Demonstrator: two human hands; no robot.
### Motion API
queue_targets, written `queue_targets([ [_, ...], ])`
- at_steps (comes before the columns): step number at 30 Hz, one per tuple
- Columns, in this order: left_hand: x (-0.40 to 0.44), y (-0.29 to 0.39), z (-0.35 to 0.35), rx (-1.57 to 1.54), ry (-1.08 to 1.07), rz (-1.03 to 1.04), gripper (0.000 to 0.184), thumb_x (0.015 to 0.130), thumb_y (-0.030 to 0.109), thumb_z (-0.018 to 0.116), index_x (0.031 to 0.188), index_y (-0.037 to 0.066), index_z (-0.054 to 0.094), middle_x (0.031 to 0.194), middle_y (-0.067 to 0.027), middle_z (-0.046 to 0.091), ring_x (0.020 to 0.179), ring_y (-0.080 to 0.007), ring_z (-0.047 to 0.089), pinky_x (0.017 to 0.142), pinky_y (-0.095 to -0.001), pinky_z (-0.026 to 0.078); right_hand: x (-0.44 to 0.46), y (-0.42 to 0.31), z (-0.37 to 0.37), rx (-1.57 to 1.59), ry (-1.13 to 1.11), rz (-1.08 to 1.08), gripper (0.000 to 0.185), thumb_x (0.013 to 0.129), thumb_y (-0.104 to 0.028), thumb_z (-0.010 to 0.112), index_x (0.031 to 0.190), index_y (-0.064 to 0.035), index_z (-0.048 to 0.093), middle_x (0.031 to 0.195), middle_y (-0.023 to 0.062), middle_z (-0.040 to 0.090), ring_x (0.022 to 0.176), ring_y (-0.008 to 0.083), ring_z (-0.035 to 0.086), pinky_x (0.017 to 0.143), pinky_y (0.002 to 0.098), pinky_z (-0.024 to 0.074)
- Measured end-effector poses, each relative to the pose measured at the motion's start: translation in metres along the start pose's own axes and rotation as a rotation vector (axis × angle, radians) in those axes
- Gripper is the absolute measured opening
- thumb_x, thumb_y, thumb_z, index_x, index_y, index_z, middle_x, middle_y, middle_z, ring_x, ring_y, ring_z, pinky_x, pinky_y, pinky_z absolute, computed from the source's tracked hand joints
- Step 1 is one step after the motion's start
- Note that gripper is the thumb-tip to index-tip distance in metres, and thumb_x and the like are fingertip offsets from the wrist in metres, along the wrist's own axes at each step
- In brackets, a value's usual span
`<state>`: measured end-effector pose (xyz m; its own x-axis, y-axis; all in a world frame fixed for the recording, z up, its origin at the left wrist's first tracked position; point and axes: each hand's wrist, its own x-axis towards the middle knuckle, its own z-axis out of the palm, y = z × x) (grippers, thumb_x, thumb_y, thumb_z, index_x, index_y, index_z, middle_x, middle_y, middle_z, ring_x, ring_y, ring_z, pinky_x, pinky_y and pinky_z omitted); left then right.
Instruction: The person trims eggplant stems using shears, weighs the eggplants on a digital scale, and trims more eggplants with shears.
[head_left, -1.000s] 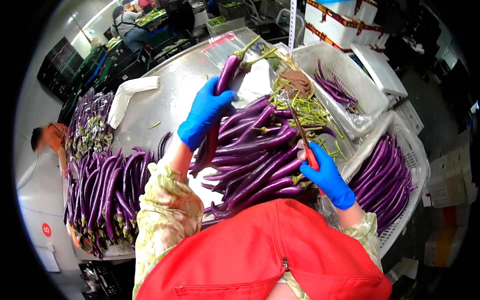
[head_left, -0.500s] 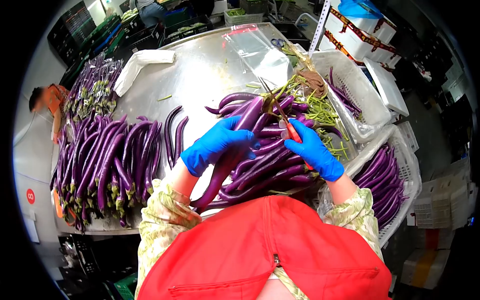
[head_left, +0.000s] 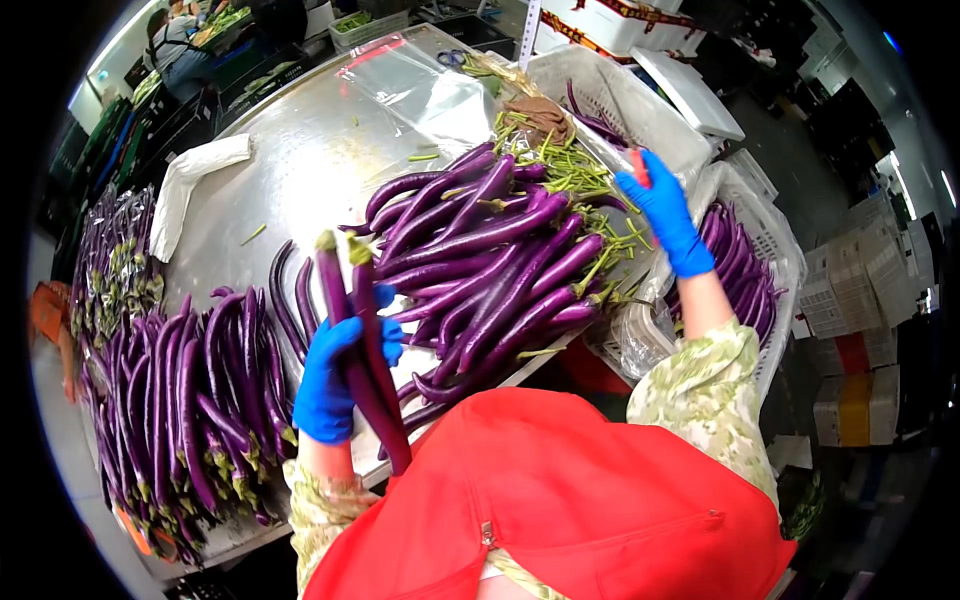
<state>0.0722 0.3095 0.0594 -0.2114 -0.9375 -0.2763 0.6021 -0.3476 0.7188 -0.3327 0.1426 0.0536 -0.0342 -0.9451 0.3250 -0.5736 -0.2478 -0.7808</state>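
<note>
My left hand (head_left: 335, 385), in a blue glove, is closed around two long purple eggplants (head_left: 372, 375), their green stem ends pointing up. My right hand (head_left: 668, 212), also gloved in blue, is raised over the right table edge. It grips a red-handled knife (head_left: 640, 168), whose thin blade is blurred and points away from me. Between the hands lies a loose pile of eggplants (head_left: 480, 270), some stem ends facing right. Left of my left hand, more eggplants (head_left: 180, 400) lie side by side in a thick row.
Cut green stems (head_left: 570, 170) and a brown cloth (head_left: 540, 120) lie behind the pile. On the right stand lined crates, one with eggplants (head_left: 735, 260). A clear plastic bag (head_left: 420, 85), white sleeve-like item (head_left: 190, 185) and wrapped eggplants (head_left: 110, 260) are farther back. Another person (head_left: 50, 320) stands left.
My left hand has moved left and nearer me, now with two eggplants upright. The right hand has lifted the knife away from the pile, up and right. My view has turned rightward.
</note>
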Motion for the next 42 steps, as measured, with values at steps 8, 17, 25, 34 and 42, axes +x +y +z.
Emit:
queue_targets([
  [8,-0.081,-0.040,-0.011,-0.170,0.471,0.318,0.046,0.077,0.016,0.062,0.115,-0.006,0.049,0.083,-0.0137,0.062,0.075,-0.0230,0.062,0.069,-0.0340,0.053,0.055,0.161,0.022,-0.290,-0.339,0.078,0.042,0.081,-0.035,0.066,0.103,-0.0003,0.060,0.097,0.0145,0.064,0.088,0.0218,0.061,0.077,0.0347,0.0466],
  [17,-0.129,-0.053,0.018,-0.122,0.521,0.694,0.052,0.077,0.021,0.065,0.118,-0.005,0.046,0.092,-0.0144,0.061,0.078,-0.0194,0.063,0.074,-0.0314,0.052,0.105,0.183,0.042,-0.687,-0.542,-0.139,0.032,0.086,-0.026,0.059,0.106,-0.0011,0.056,0.083,0.0086,0.060,0.073,0.0174,0.057,0.067,0.0295,0.0453],
  [25,-0.212,-0.071,0.001,-0.216,0.488,0.829,0.060,0.077,0.015,0.064,0.128,-0.003,0.040,0.092,-0.0108,0.059,0.086,-0.0184,0.058,0.078,-0.0318,0.049,-0.093,-0.163,0.107,0.480,-0.731,-0.770,0.046,0.085,-0.021,0.059,0.124,-0.0031,0.044,0.089,0.0116,0.058,0.074,0.0227,0.057,0.073,0.0283,0.0454],
  [34,-0.410,-0.127,-0.139,-0.457,0.551,0.968,0.062,0.073,0.016,0.065,0.125,-0.007,0.042,0.107,-0.0134,0.056,0.091,-0.0190,0.059,0.082,-0.0315,0.047,-0.398,-0.242,0.368,0.484,-1.254,-1.008,0.039,0.076,-0.010,0.068,0.110,0.0016,0.053,0.099,0.0181,0.059,0.090,0.0317,0.059,0.079,0.0354,0.0469],
  [42,-0.596,-0.146,-0.219,-0.578,0.919,1.000,0.060,0.076,0.022,0.065,0.125,-0.004,0.042,0.108,-0.0120,0.057,0.091,-0.0199,0.060,0.084,-0.0328,0.048,-0.489,-0.270,0.457,-0.233,-1.060,-1.239,0.056,0.073,-0.023,0.065,0.121,0.0001,0.045,0.116,0.0248,0.048,0.109,0.0413,0.045,0.090,0.0460,0.0379],
])
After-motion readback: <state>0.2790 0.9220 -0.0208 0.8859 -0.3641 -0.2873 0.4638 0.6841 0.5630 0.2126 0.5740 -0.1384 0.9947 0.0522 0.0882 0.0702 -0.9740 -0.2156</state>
